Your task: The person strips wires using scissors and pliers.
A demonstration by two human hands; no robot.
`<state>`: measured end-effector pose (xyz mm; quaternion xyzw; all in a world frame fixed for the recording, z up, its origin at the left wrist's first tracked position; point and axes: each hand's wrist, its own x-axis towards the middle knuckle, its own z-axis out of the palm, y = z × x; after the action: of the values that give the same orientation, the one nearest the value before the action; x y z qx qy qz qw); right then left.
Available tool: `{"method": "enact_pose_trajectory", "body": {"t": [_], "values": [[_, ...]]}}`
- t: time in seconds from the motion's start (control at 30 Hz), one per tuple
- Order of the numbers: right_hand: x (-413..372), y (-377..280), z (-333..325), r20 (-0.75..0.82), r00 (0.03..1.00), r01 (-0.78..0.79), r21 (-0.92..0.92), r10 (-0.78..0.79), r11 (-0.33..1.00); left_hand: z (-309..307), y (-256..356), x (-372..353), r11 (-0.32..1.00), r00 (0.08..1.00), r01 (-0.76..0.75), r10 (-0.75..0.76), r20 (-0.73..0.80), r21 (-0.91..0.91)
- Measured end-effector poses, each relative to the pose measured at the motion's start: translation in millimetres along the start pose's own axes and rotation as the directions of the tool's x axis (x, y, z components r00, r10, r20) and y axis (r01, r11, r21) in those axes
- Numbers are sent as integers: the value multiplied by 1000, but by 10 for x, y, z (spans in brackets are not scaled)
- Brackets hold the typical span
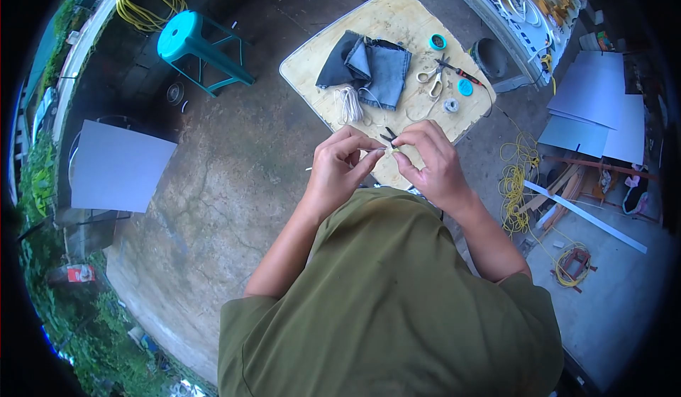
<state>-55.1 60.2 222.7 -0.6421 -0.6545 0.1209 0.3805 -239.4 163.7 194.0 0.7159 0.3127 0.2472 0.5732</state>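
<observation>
Over the pale table [399,15], I see the left hand [343,159] pinching a thin little thing [384,149], too small to name. The right hand [434,161] curls beside it; I can't tell its grip.

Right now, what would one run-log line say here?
left hand: pinch pose, grip unclear | right hand: close beside it, grip unclear | table: folded denim, white cord, scissors

No words or numbers can be read. The red and white thing [81,274] by the green leaves [106,322] is too small and blurry, and on the round blue lid [464,87] no letters can be seen.
</observation>
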Motion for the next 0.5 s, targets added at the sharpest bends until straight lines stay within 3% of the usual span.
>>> {"method": "enact_pose_trajectory", "body": {"t": [0.5], "values": [[122,38,51,28,997,71,-110,-68,991,-17,-80,63,998,999,30,-29,16,-60]]}}
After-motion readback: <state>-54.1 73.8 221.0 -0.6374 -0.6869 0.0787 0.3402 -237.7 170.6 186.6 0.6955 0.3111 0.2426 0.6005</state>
